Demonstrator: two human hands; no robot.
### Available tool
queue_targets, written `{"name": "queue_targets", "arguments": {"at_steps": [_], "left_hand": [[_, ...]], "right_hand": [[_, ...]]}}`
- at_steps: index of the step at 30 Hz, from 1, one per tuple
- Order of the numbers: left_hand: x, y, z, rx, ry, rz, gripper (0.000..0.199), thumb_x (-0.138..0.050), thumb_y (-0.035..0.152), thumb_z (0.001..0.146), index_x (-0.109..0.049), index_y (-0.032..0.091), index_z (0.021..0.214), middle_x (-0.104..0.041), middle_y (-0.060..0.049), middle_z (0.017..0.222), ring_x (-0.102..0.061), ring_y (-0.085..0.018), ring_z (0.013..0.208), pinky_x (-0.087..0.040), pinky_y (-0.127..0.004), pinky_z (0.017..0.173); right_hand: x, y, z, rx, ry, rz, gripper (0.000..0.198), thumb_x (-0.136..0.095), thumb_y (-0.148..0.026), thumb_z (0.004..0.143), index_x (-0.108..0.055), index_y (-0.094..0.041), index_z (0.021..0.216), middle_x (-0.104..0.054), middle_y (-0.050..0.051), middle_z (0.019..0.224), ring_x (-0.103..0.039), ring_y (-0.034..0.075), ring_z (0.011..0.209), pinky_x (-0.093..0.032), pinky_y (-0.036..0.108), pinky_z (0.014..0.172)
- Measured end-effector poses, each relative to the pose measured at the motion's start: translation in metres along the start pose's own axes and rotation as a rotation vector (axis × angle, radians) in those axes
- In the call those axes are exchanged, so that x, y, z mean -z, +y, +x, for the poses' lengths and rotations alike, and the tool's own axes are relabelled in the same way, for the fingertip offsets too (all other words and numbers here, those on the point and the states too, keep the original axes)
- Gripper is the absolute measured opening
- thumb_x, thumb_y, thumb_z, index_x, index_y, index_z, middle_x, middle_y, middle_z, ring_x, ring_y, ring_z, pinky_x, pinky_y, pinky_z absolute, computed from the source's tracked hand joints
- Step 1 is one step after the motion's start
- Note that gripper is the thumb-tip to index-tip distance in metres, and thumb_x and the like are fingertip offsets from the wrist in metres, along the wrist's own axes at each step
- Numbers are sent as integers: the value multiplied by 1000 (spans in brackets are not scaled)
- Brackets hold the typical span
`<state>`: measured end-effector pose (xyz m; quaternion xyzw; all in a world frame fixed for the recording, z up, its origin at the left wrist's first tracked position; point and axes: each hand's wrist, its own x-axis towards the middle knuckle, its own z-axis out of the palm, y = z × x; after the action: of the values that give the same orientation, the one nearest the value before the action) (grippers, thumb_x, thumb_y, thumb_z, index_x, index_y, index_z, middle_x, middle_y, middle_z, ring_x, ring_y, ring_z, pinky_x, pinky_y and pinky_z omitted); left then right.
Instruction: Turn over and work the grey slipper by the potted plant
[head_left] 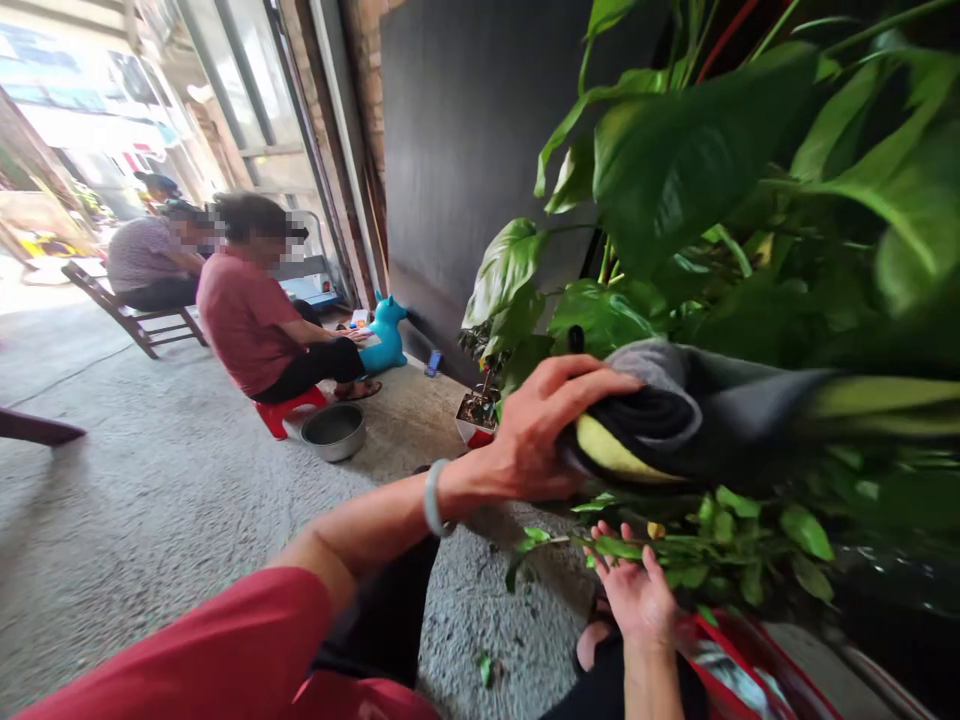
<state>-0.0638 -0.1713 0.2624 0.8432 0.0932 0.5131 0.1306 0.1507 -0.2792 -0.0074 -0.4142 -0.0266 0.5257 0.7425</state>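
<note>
My left hand (551, 430), with a pale bracelet on its wrist, grips a dark grey cloth (675, 405) folded around a yellow-green leaf (611, 452) of a large potted plant (675, 150). The cloth pinches the leaf from both sides. Lower down, my right hand (636, 592) lies palm up with fingers apart under a thin stem of small leaves (622, 547); the fingertips touch those leaves. Big glossy leaves fill the right side and hide the plant's pot.
Two people sit at the left, one on a red stool (289, 410), the other on a wooden chair (142, 325). A metal bowl (333, 430), a blue toy animal (386, 335) and a small potted plant (478, 415) stand on the concrete floor by a dark wall (465, 150).
</note>
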Motion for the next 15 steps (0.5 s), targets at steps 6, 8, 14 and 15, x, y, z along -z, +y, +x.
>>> {"name": "queue_targets", "arguments": {"at_steps": [6,8,14,15], "left_hand": [[-58,-73,-98,304,-694,94,60,-73,18,66,-66,21,125,-67,-8,111,-66,-23,99,-54,-30,86],[-40,-69,-123,291,-762,10,62,-75,19,62,-68,21,123,-67,-6,108,-67,-23,98,-54,-30,86],[-2,-55,-76,180,-316,-30,71,-77,38,74,-57,24,140,-60,-11,130,-61,-26,115,-50,-38,101],[-10,-65,-67,186,-244,23,69,-75,37,76,-56,24,141,-58,-12,134,-59,-27,120,-48,-40,104]], "right_hand": [[4,0,3,-36,12,55,48,-87,-50,57,-73,-32,99,-74,3,108,-66,24,111,-36,51,115],[9,-1,5,-90,11,44,48,-87,-48,59,-73,-30,101,-74,6,108,-67,25,109,-40,52,112],[7,0,10,-45,71,38,45,-86,-44,57,-72,-30,97,-75,1,101,-69,23,100,-53,48,99],[4,1,9,-47,69,41,46,-87,-45,55,-72,-30,96,-75,2,101,-69,23,100,-55,46,96]]}}
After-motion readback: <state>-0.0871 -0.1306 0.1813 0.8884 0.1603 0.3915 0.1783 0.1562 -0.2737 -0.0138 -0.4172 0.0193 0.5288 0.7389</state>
